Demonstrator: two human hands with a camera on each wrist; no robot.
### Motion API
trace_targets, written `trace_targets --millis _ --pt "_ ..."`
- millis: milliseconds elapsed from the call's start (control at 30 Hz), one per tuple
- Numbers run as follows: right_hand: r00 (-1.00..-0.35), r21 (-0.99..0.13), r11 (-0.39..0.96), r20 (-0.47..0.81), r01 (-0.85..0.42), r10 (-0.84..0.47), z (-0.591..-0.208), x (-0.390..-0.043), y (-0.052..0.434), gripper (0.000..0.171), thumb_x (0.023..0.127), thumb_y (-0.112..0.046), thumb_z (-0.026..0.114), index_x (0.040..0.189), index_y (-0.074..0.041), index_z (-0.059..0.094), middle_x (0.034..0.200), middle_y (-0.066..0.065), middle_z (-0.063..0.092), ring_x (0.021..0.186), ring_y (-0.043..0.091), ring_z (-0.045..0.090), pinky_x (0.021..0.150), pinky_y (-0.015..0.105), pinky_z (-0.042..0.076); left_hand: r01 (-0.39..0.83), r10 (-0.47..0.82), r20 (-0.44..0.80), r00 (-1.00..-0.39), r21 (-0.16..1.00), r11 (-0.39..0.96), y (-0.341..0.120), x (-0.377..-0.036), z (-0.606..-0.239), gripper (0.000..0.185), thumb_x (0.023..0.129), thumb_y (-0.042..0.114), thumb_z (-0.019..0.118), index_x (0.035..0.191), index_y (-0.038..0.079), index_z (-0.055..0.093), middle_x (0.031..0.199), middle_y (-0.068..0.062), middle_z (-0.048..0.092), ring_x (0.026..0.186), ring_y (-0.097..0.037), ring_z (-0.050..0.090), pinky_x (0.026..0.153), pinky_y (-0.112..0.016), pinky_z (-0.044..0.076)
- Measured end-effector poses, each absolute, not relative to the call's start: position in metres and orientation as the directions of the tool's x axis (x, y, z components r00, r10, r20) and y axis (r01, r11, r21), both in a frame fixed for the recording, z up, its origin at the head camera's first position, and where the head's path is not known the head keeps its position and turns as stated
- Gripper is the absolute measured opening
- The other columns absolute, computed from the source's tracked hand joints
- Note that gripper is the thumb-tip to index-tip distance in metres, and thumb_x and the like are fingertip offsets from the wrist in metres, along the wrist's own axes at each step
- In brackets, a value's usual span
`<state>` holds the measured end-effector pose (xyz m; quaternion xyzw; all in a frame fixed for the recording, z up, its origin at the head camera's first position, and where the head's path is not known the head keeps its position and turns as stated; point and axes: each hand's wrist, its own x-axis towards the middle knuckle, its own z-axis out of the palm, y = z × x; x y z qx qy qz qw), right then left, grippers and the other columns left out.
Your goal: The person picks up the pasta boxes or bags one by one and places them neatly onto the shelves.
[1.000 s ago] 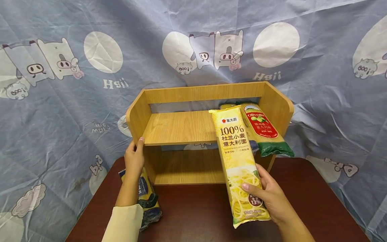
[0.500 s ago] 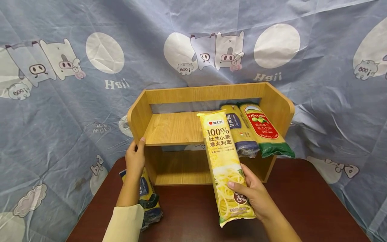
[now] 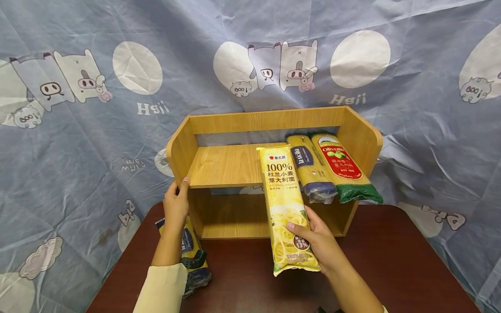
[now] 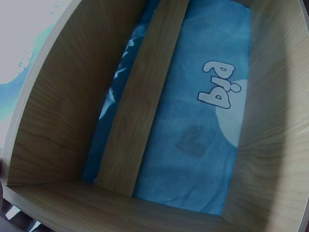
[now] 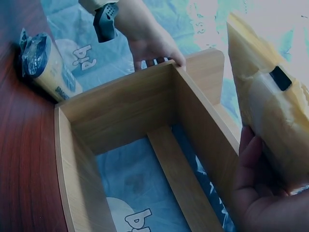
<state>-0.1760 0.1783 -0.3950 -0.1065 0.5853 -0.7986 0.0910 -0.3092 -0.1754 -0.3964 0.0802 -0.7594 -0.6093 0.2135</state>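
My right hand grips a yellow spaghetti pack near its lower end, thumb across the front. The pack is tilted upright before the wooden shelf, its top overlapping the upper board in the head view. In the right wrist view the back of the pack shows, with the right hand beneath it. My left hand holds the shelf's left side at the upper board's front corner. In the right wrist view that left hand has its thumb and fingers over the panel edge.
On the upper board's right lie a blue-labelled spaghetti pack and a red-labelled, green-ended one, both jutting past the front edge. Another spaghetti pack lies on the dark red table left of the shelf. A patterned cloth hangs behind.
My right hand has carried the yellow spaghetti pack left and slightly up, uncovering the blue-labelled pack on the upper board. My left hand has stayed on the shelf.
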Motion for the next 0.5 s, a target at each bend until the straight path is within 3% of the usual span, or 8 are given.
trace_targets --millis 500 --pt "-0.973 -0.923 -0.381 0.040 0.051 -0.226 -0.388 -0.193 0.175 0.046 0.105 -0.013 0.052 0.146 -0.015 0.032 0.099 -0.002 0.074 0.086 0.014 0.075 0.075 0.033 0.061 0.132 -0.373 0.225 -0.900 0.957 0.259 -0.177 -0.309 -0.397 0.055 0.097 0.064 0.053 0.124 0.018 0.067 0.119 -0.017 0.069 0.108 -0.031 0.063 0.092 -0.042 0.047"
